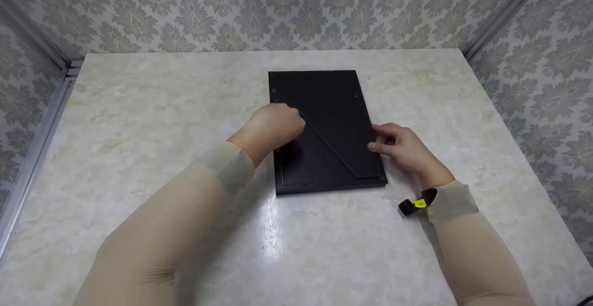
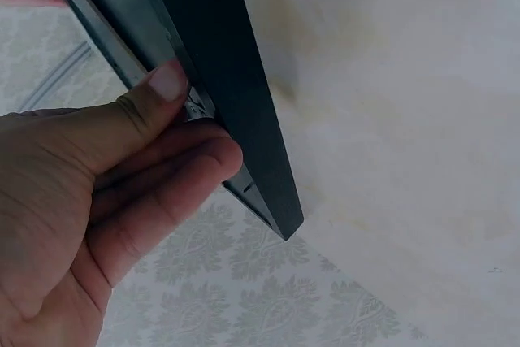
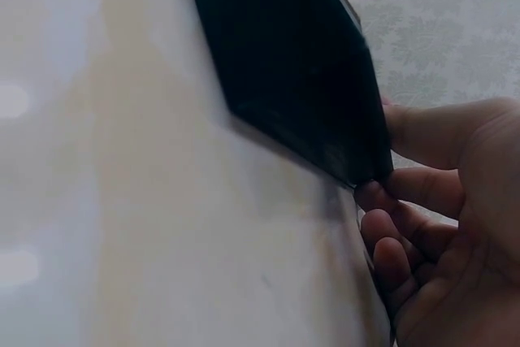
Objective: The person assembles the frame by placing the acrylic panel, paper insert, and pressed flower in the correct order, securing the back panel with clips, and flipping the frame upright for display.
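Note:
A black picture frame (image 1: 324,93) lies back side up on the table, with a slanted support flap (image 1: 352,148) across its back. My left hand (image 1: 278,121) is over the frame's left side, fingers curled. In the left wrist view, its thumb and fingers pinch at a small shiny metal clip (image 2: 197,106) by the inner edge; the clip is mostly hidden. My right hand (image 1: 403,146) grips the frame's right edge, its thumb on the upper side. Seen in the right wrist view, some right fingers (image 3: 390,258) curl below the frame's edge.
The pale marbled table (image 1: 162,93) extends around the frame. Patterned walls (image 1: 287,14) stand behind and at both sides, with metal rails (image 1: 34,158) at the left. A black camera mount with a yellow label (image 1: 419,203) sits at the right wrist.

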`<state>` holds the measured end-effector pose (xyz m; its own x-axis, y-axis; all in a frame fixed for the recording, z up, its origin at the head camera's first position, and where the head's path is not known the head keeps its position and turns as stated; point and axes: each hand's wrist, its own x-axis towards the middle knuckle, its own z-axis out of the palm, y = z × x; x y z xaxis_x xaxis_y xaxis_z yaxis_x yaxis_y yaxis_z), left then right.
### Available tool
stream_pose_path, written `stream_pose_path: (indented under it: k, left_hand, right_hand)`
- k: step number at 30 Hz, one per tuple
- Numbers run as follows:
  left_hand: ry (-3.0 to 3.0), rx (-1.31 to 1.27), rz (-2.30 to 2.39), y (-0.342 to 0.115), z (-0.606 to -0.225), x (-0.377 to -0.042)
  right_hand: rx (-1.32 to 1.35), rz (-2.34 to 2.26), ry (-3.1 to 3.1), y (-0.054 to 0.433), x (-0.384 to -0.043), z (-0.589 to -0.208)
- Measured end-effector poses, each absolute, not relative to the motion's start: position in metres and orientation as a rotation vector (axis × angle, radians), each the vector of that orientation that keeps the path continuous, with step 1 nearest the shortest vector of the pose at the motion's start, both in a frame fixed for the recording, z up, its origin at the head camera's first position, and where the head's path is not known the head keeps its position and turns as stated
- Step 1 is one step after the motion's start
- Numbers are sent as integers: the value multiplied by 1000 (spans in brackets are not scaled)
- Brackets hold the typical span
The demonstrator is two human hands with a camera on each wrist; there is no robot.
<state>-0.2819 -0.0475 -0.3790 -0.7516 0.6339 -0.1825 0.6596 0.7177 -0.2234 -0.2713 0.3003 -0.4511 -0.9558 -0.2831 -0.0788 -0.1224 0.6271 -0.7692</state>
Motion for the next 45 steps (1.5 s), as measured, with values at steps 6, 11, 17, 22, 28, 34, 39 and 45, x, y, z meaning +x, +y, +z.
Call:
stream_pose_path:
  k: [6,11,17,22,28,34,39,45]
  left_hand:
    - [2861,834,144,-74,-386,-286]
    - [2759,480,914,-107,-418,-293]
    - [2717,286,1108,-109,-427,-305]
    - [2729,102,1212,-97,-423,-316]
    - [2785,-82,1284,-88,-425,-324]
    - [2761,-233,1389,-79,-429,-323]
    - [2802,-233,1375,-73,-426,-323]
    - [2869,-153,1280,-67,-421,-317]
  right_hand:
    - [-339,-1246,2641,302,-272,-451]
    - [-354,-1233,2646,303,-273,-451]
    - [-338,-1224,2646,305,-273,-448]
    - [-314,-1237,2641,305,-273,-451]
    - [-328,-1263,2641,302,-274,-454]
    - [-325,-1273,2643,302,-272,-454]
    - [-324,-1266,2635,303,-273,-452]
    - [-340,-1261,2633,303,-274,-455]
